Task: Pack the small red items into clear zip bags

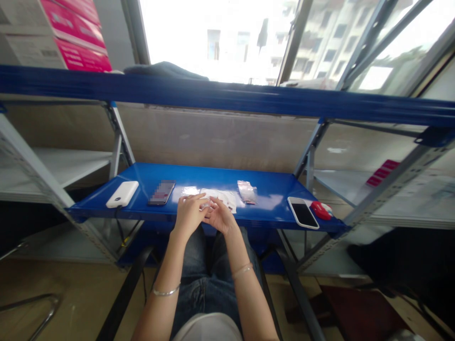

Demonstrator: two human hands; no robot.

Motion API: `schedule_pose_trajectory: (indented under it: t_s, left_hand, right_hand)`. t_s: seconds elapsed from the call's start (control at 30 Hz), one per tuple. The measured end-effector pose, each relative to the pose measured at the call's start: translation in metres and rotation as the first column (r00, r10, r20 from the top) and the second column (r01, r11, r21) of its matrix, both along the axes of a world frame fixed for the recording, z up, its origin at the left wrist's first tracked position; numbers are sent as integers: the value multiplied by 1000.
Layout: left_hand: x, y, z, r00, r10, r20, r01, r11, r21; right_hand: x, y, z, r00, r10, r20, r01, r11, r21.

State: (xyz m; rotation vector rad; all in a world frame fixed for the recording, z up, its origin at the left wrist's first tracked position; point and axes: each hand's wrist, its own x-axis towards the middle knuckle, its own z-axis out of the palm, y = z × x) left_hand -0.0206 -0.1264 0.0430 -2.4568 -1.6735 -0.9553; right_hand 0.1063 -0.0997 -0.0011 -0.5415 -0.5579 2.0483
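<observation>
My left hand (189, 211) and my right hand (221, 215) meet over the front edge of the blue shelf (270, 182). Their fingers are bent together around something small, which they mostly hide. Beneath and behind the fingers lies a white sheet or cloth (230, 198) with small dark bits on it. A clear plastic piece (190, 190) shines just left of that. To the right of my hands rests a small clear zip bag (247, 192) with tiny pieces inside.
On the left are a white power bank (122, 194) with a cable and a dark phone (162, 192). A white-framed phone (303, 212) and a red-and-white object (322, 210) lie at the right. A blue beam (227, 97) crosses above; chair armrests flank my legs.
</observation>
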Motion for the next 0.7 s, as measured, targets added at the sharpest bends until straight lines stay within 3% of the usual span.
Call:
schedule_pose_trajectory:
  t_s: [0.7]
  left_hand:
    - [0, 8, -8, 996, 19, 83, -26, 996, 81]
  right_hand:
    - [0, -3, 6, 982, 137, -130, -148, 986, -75]
